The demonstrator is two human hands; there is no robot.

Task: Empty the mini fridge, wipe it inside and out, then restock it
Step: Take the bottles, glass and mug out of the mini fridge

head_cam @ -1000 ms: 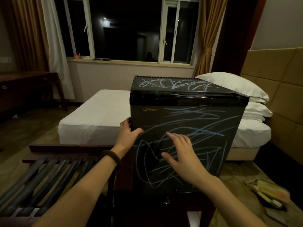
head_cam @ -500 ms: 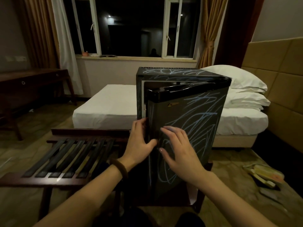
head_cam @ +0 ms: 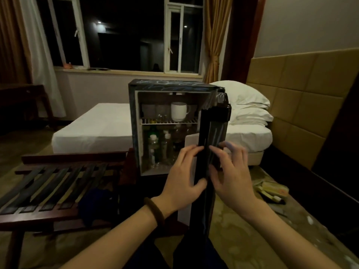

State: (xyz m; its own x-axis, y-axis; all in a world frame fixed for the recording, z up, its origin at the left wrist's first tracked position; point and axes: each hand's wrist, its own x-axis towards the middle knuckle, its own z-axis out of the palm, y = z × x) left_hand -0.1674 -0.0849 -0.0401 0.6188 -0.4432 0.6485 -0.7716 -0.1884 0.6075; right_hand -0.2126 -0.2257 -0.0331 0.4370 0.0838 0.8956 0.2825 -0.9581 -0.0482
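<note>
A black mini fridge [head_cam: 134, 121] scribbled with blue chalk lines stands before me with its door [head_cam: 210, 133] swung wide toward me, edge on. My left hand [head_cam: 184, 175] grips the door's free edge from the inner side, thumb curled round it. Against the door's outer face rests my right hand [head_cam: 231, 171] with fingers spread and relaxed. Inside, a white mug [head_cam: 178, 112] and glasses [head_cam: 155, 111] sit on the wire shelf [head_cam: 169, 121]. Several bottles [head_cam: 159, 150] stand on the fridge floor below.
A slatted wooden luggage rack [head_cam: 54, 187] stands to the left of the fridge. Behind is a white bed [head_cam: 101, 127] with stacked pillows [head_cam: 250, 107]. Small packets [head_cam: 272, 191] lie on the carpet at right. A padded headboard wall [head_cam: 303, 105] runs along the right.
The fridge door has swung from shut to wide open, and both hands followed it to the right. The shelves and their contents have come into view.
</note>
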